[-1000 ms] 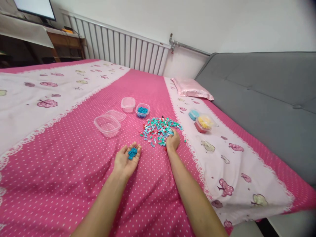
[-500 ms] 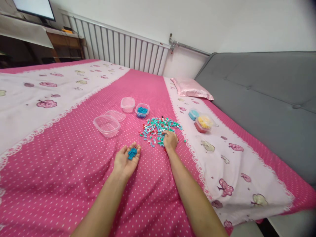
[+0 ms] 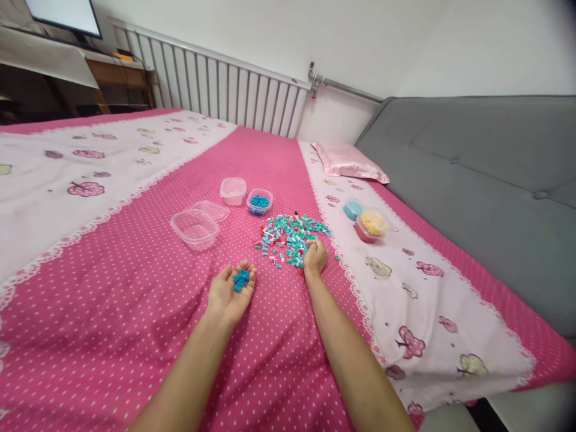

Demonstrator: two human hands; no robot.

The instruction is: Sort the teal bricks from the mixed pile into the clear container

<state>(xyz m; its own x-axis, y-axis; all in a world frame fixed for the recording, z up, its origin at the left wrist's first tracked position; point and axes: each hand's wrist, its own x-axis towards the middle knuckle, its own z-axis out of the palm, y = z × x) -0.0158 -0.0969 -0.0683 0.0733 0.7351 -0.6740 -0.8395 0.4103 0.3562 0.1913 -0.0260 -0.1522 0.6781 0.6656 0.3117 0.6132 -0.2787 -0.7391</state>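
Left hand (image 3: 231,294) palm up, fingers open in a loose cup, blue pieces (image 3: 242,280) sitting right there! Right hand (image 3: 315,258) at the near edge of the mixed pile (image 3: 288,233), fingers curled; can't tell what they hold. Beyond, on the bed (image 3: 265,348), a blue-filled tub (image 3: 260,203).

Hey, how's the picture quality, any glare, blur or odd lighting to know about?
Head view: soft light, no hard shadows near the left hand or right hand; head view: monitor screen washed out to white, sheen on the pillow; head view: fine edges in the pile of pieces look soft, and the top right corner is dark and blurred.
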